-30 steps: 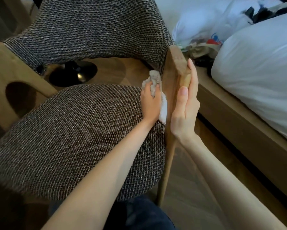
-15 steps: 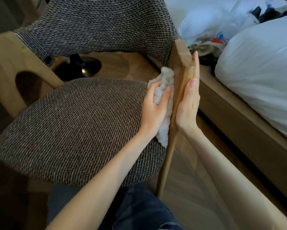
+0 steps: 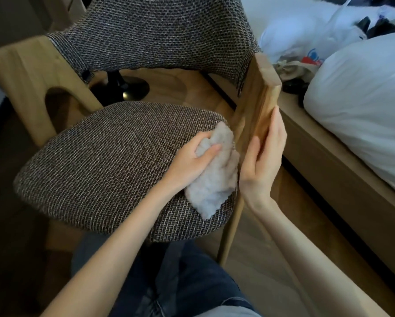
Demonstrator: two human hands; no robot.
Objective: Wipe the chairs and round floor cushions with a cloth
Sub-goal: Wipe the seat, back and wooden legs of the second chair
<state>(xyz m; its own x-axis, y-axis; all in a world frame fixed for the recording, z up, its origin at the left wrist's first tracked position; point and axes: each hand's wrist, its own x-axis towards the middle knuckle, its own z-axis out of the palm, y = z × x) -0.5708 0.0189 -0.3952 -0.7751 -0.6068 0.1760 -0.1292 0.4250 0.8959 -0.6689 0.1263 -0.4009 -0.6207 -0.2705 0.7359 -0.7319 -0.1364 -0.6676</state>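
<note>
The left grip [image 3: 193,160] is squeezing the fluffy cloth [image 3: 214,181] on the chair [image 3: 100,170] seat's edge, beside the wooden arm [image 3: 259,101]. The right grip [image 3: 261,161] is lying flat on that wood, fingers straight. I think the dangling cloth end could be catching on the rough weave.

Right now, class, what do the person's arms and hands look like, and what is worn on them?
The left hand and right hand are ungloved, and no ring or watch shows. Both arms are bare to the picture's edge; no sleeve is in view.
</note>
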